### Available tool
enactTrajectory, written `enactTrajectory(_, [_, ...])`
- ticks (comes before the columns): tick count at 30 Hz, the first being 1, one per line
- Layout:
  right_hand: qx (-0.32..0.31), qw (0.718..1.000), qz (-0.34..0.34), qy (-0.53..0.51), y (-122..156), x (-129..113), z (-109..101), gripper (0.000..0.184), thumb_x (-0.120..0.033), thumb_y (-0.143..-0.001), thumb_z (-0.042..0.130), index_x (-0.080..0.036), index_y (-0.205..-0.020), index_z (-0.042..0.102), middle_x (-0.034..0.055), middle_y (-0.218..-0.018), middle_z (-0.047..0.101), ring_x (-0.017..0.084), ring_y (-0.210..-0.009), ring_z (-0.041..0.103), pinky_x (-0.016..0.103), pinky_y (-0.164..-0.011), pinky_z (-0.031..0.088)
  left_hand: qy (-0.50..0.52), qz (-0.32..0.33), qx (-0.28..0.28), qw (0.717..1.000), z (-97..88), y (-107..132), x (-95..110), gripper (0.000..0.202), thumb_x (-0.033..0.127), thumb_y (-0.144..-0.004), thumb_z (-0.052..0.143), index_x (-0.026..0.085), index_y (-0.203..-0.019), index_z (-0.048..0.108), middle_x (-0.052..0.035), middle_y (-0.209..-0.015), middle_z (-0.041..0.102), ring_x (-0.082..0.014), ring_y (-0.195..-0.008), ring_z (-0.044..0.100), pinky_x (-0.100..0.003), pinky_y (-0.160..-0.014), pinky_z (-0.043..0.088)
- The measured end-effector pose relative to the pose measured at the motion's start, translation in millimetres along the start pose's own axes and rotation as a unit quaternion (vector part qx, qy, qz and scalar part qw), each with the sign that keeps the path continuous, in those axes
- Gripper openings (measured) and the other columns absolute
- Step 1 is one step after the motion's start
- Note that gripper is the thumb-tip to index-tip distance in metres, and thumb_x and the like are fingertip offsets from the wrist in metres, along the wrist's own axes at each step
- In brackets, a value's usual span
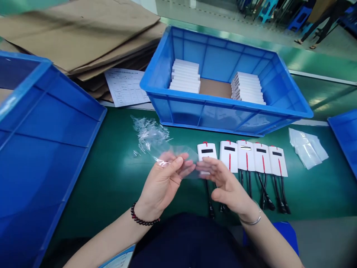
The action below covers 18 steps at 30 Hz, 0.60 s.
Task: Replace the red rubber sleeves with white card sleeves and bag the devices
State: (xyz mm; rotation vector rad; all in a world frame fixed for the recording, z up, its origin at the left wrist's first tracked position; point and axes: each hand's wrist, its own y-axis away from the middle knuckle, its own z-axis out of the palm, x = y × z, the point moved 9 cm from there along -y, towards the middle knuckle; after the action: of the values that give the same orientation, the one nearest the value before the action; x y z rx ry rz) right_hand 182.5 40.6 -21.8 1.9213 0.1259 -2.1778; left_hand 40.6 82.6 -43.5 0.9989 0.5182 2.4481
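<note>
My left hand (167,173) pinches a clear plastic bag (191,153) between thumb and fingers. My right hand (224,182) is open, thumb apart, with its fingertips at the bag's right edge; whether they touch it I cannot tell. Partly behind those fingers lies a white device (207,149) with a dark display window and a red tab. To its right, several similar devices (261,158) lie in a row, with red strips and black cables (277,195) towards me. Left of the bag is a heap of crumpled clear plastic (149,134).
Behind the devices stands a blue crate (206,115) with two stacks of white pieces (185,76). Another blue crate (55,149) borders the left side. Brown cardboard sheets (83,33) and a printed paper (126,87) lie behind. Flat plastic bags (306,147) rest at the right.
</note>
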Motion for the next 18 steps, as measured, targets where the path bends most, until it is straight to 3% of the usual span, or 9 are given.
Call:
enactTrajectory(2, [0.037, 0.999, -0.003, -0.020, -1.6, 8.1, 7.1, 0.063, -0.044, -0.078, 0.079, -0.034, -0.133, 0.051, 0.0067, -0.128, 0.062, 0.021, -0.120, 0.060, 0.037, -0.097, 0.053, 0.035, -0.008, 0.010, 0.999, 0.8, 3.0, -7.5, 0.035, 0.016, -0.064, 0.088, 0.015, -0.068, 0.053, 0.0009, -0.083, 0.074, -0.0125, -0.077, 0.073, -0.027, -0.083, 0.060])
enactTrajectory(4, [0.096, 0.995, -0.019, -0.025, -4.6, 9.8, 6.0, 0.035, -0.038, -0.082, 0.076, -0.028, -0.113, 0.064, 0.0042, -0.107, 0.069, 0.017, -0.100, 0.066, 0.031, -0.085, 0.056, 0.050, -0.011, 0.014, 0.999, 1.1, 5.7, -13.1, 0.035, 0.016, -0.062, 0.089, 0.015, -0.067, 0.054, 0.0002, -0.082, 0.075, -0.0131, -0.080, 0.073, -0.026, -0.083, 0.060])
enactTrajectory(6, [0.144, 0.989, -0.021, -0.016, -6.8, 8.9, 0.4, 0.015, -0.037, -0.087, 0.071, -0.023, -0.092, 0.068, 0.0016, -0.084, 0.070, 0.013, -0.079, 0.067, 0.026, -0.073, 0.056, 0.049, -0.003, 0.024, 0.998, -2.9, 7.5, -12.5, 0.036, 0.017, -0.060, 0.090, 0.016, -0.069, 0.056, 0.0002, -0.079, 0.075, -0.0137, -0.078, 0.073, -0.025, -0.080, 0.061])
enactTrajectory(9, [0.180, 0.984, -0.010, 0.017, -6.3, 4.9, -11.6, 0.020, -0.038, -0.089, 0.068, -0.021, -0.080, 0.065, -0.0016, -0.064, 0.065, 0.010, -0.059, 0.061, 0.021, -0.057, 0.051, 0.021, 0.044, 0.053, 0.997, -17.3, 9.2, 2.8, 0.037, 0.019, -0.057, 0.092, 0.019, -0.075, 0.059, 0.0015, -0.072, 0.073, -0.0137, -0.070, 0.071, -0.025, -0.070, 0.062])
enactTrajectory(14, [0.190, 0.975, -0.013, 0.111, -0.8, -4.9, -23.2, 0.025, -0.039, -0.090, 0.065, -0.020, -0.075, 0.063, -0.0021, -0.059, 0.063, 0.010, -0.054, 0.056, 0.022, -0.053, 0.046, -0.074, 0.138, 0.093, 0.983, -43.4, 17.3, 33.5, 0.040, 0.024, -0.052, 0.094, 0.019, -0.074, 0.062, 0.0007, -0.067, 0.073, -0.0145, -0.062, 0.070, -0.023, -0.060, 0.061])
enactTrajectory(18, [0.163, 0.973, -0.008, 0.163, -2.6, -9.9, -21.1, 0.027, -0.040, -0.090, 0.064, -0.020, -0.073, 0.062, -0.0024, -0.057, 0.061, 0.010, -0.053, 0.054, 0.023, -0.053, 0.044, -0.167, 0.146, 0.064, 0.973, -46.7, 22.6, 34.9, 0.039, 0.030, -0.059, 0.091, 0.021, -0.089, 0.069, 0.0001, -0.067, 0.071, -0.0173, -0.068, 0.071, -0.025, -0.061, 0.061])
